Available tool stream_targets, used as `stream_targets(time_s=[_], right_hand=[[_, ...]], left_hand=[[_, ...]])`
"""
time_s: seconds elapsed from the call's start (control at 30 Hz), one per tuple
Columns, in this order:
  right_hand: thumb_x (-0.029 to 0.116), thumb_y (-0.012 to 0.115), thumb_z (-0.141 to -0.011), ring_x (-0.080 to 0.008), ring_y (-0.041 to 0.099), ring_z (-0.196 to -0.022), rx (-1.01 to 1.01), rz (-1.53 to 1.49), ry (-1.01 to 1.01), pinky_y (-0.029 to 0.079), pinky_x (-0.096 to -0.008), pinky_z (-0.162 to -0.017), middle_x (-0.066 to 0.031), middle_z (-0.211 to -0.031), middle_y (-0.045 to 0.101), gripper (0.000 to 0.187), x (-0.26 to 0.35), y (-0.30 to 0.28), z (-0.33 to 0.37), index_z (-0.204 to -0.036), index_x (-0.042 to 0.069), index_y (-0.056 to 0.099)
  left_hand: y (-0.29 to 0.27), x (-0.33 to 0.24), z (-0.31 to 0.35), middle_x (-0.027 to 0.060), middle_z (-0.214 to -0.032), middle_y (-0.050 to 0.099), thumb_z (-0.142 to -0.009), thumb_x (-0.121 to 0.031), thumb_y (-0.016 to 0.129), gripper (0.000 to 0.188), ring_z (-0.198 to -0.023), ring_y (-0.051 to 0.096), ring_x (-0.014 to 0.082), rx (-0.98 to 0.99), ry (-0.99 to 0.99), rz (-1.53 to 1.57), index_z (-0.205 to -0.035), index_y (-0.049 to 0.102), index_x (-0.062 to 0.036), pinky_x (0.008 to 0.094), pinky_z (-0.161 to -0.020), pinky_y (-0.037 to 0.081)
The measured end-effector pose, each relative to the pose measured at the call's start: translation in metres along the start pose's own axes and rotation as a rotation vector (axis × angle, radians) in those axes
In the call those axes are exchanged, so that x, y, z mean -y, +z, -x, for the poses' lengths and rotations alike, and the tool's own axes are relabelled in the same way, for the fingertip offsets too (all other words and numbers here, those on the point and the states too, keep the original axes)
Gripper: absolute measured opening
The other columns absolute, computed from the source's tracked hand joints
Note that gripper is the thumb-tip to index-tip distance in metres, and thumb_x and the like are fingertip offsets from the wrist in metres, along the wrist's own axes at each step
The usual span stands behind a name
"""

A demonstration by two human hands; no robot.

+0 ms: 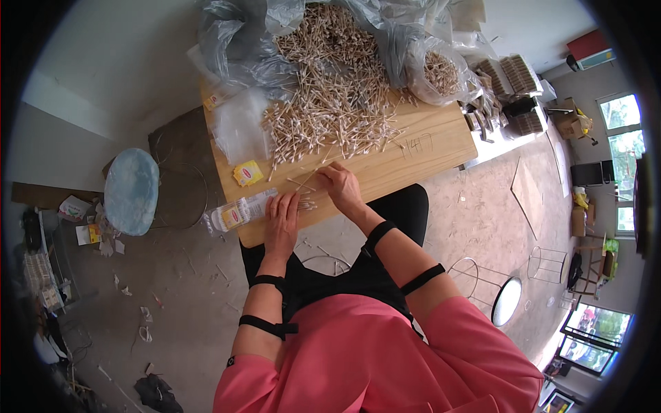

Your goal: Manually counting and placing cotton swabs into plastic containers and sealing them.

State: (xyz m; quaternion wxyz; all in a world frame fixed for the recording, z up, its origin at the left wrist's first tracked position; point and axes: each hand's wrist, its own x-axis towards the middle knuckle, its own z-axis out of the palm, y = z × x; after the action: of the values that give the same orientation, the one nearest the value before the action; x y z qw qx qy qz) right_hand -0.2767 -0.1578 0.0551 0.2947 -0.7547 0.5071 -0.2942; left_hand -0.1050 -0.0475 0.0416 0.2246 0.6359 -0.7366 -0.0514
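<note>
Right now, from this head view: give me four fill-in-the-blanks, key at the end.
1. The clear packet lies to the ____ of the left hand.
2. The bagged swabs sit to the ____ of the loose swab pile.
3. The small cards on the table are mostly ____ in colour.
4. The right arm wears ____ black straps.

Missing words: left; right; yellow; two.

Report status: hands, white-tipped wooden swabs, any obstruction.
Left hand at flat clear plastic pouch. Right hand over pale wooden table, grip unclear. Some swabs loose between hands, possibly in the way; large swab heap beyond.
</note>
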Motion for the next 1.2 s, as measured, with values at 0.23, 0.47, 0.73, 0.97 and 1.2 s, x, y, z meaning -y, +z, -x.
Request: stream_targets(time_s=[0.23, 0.47, 0.73, 0.97, 1.2], right_hand=[[0.017, 0.063, -0.088, -0.0347, 0.064, -0.083, 0.024, 0.087, -0.036, 0.052, -0.0432, -0.071, -0.0111, -0.096, 0.063, 0.013, 0.010, 0.005, 0.013, -0.094, 0.006, 0.066], [0.012, 0.060, -0.088, -0.0330, 0.064, -0.088, -0.014, 0.114, -0.172, 0.053, -0.0419, -0.069, -0.0111, -0.102, 0.059, 0.009, 0.016, 0.011, -0.004, -0.095, 0.008, 0.064], [0.011, 0.058, -0.087, -0.0330, 0.062, -0.089, 0.065, 0.300, -0.220, 0.052, -0.0435, -0.067, -0.0125, -0.095, 0.055, 0.006, 0.010, 0.013, -0.026, -0.090, 0.006, 0.059], [0.016, 0.062, -0.087, -0.0332, 0.063, -0.087, 0.135, 0.289, -0.136, 0.053, -0.0437, -0.068, -0.0123, -0.097, 0.056, 0.011, 0.019, 0.027, -0.007, -0.093, 0.006, 0.059], [0.018, 0.066, -0.085, -0.0319, 0.064, -0.090, 0.016, 0.269, -0.126, 0.054, -0.0430, -0.070, -0.0114, -0.099, 0.058, 0.013, 0.026, 0.026, -0.016, -0.092, 0.007, 0.062]], left_hand=[[-0.002, 0.002, 0.001, 0.0072, -0.133, 0.048, -0.090, -0.009, 0.059, 0.043, -0.131, 0.041, 0.0269, -0.006, 0.004, 0.007, -0.133, 0.051, -0.0062, 0.0461, -0.116, 0.030], [0.000, 0.000, 0.002, 0.0057, -0.133, 0.048, -0.086, -0.009, 0.064, 0.047, -0.129, 0.043, 0.0257, -0.018, 0.009, -0.006, -0.131, 0.052, -0.0069, 0.0457, -0.115, 0.031], [0.008, 0.006, 0.004, 0.0049, -0.131, 0.049, -0.084, -0.010, 0.066, 0.048, -0.128, 0.044, 0.0246, -0.062, 0.020, -0.057, -0.131, 0.052, -0.0085, 0.0454, -0.114, 0.033], [0.003, 0.001, 0.000, 0.0071, -0.129, 0.050, -0.080, -0.004, 0.068, 0.052, -0.126, 0.046, 0.0262, -0.085, 0.026, -0.004, -0.129, 0.053, -0.0068, 0.0463, -0.112, 0.035], [0.003, 0.001, -0.001, 0.0073, -0.131, 0.049, -0.079, -0.004, 0.068, 0.052, -0.126, 0.045, 0.0269, -0.086, 0.025, 0.002, -0.129, 0.052, -0.0064, 0.0472, -0.112, 0.035]])
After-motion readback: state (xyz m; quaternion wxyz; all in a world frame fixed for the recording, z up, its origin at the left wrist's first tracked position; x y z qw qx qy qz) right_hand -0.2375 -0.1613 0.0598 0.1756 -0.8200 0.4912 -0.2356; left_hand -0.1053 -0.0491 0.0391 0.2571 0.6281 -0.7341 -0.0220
